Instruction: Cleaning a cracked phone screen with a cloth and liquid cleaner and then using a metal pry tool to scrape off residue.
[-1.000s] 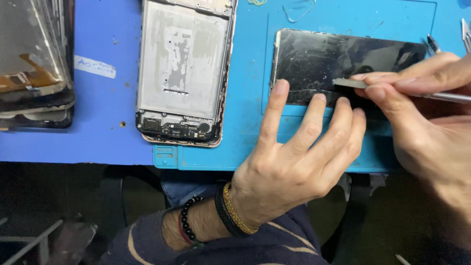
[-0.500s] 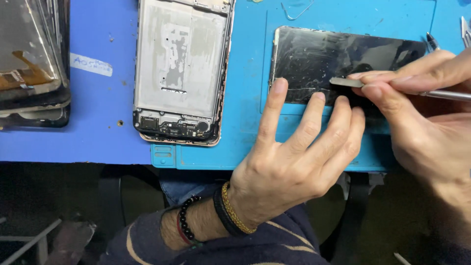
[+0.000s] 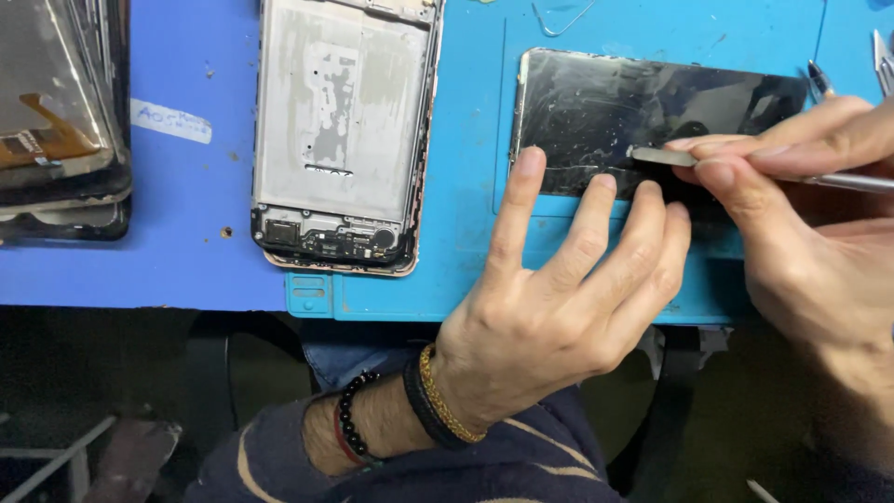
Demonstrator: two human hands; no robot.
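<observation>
Dark cracked phone screen (image 3: 633, 116) lies flat on the light-blue mat (image 3: 466, 186), right of centre. Left hand (image 3: 549, 317): fingers spread, tips pressing the screen's near edge. Right hand (image 3: 810, 214): thumb and forefinger pinching a flat metal tool (image 3: 666, 156), blade on the glass. Opened phone frame (image 3: 340, 140) lies left.

A blue workbench top (image 3: 186, 251) carries a lighter blue rubber repair mat (image 3: 470, 140) at centre and right, a stack of dark detached phone screens (image 3: 56, 140) at upper left, and a white paper label (image 3: 170, 120) beside it, while an opened grey phone frame (image 3: 345, 140) straddles the mat's left edge and a scratched dark glass phone panel (image 3: 643, 112) lies on the mat at upper right.
</observation>
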